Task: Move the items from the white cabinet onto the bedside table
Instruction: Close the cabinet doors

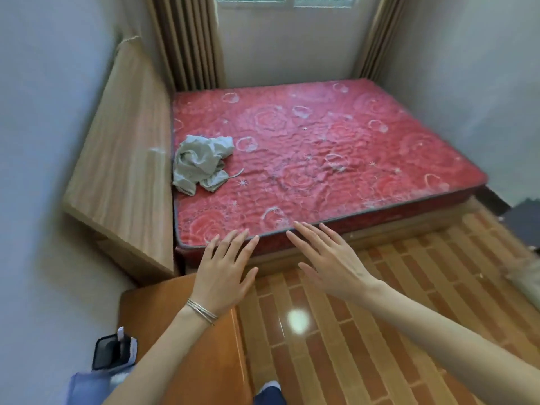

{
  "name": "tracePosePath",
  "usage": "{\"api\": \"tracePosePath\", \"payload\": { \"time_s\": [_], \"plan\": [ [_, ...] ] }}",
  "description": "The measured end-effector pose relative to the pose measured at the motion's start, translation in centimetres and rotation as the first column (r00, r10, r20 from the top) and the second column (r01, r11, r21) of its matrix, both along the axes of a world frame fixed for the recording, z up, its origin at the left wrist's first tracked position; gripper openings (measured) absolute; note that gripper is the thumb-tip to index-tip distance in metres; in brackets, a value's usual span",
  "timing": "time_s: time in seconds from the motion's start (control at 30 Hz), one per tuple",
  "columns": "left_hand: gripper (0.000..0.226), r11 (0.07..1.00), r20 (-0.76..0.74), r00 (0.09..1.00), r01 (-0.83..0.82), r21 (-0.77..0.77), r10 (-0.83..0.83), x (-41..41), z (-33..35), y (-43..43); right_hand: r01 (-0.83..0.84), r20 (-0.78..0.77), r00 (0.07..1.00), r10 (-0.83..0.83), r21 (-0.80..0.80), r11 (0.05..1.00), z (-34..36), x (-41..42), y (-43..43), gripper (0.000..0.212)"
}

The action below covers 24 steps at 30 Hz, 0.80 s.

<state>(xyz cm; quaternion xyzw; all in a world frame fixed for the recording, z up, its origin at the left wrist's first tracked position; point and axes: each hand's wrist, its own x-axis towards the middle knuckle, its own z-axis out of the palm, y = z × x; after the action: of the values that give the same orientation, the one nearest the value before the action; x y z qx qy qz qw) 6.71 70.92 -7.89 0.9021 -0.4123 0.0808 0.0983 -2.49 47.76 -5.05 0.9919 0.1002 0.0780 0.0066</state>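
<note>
Along the left wall stands a pale, wood-grain laminate headboard (122,159), slab-shaped and tilted in the wide view. Below it, in the lower left corner, is the glossy orange-brown wooden bedside table (163,311) with rounded corners. At its near left edge shows a dark rectangular object with a white piece in it (109,350), blurred; whether it lies on the surface cannot be told.

A crumpled grey-green cloth (201,163) lies on the bed just beside the headboard. The left forearm crosses over the surface, thin silver bangles (201,312) at the wrist. The left hand (223,276) hovers palm down past the table's far corner, its grip spread wide, fingers straight and apart, holding nothing.

The red quilted mattress (321,147), stitched with rose and swirl patterns, fills the middle on a low wooden frame. The right hand (330,264) hangs over the floor near the mattress edge, fingers likewise straight and splayed, grip empty. Under it lies shiny brick-patterned flooring in brown and tan (380,317). Beige pleated curtains (187,39) hang behind the bed.
</note>
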Motion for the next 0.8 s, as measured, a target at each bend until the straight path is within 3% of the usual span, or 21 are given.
{"api": "tracePosePath", "payload": {
  "time_s": [0.17,0.4,0.8],
  "plan": [
    [0.053,0.958,0.040,0.960,0.278,-0.067,-0.276,-2.7,1.9,-8.6,0.260,0.004,0.966,-0.260,-0.005,0.966,1.2,-8.7,-5.1,0.058],
    [0.052,0.832,0.071,0.835,0.550,-0.070,-0.546,-11.3,3.4,-18.2,0.546,-0.003,0.837,-0.547,-0.010,0.837,2.7,-22.4,-9.5,0.057],
    [0.052,0.667,0.170,0.670,0.741,-0.082,-0.723,-26.2,7.6,-29.9,0.712,0.052,0.701,-0.712,-0.114,0.693,7.7,-40.6,-16.0,0.056]
  ]
}}
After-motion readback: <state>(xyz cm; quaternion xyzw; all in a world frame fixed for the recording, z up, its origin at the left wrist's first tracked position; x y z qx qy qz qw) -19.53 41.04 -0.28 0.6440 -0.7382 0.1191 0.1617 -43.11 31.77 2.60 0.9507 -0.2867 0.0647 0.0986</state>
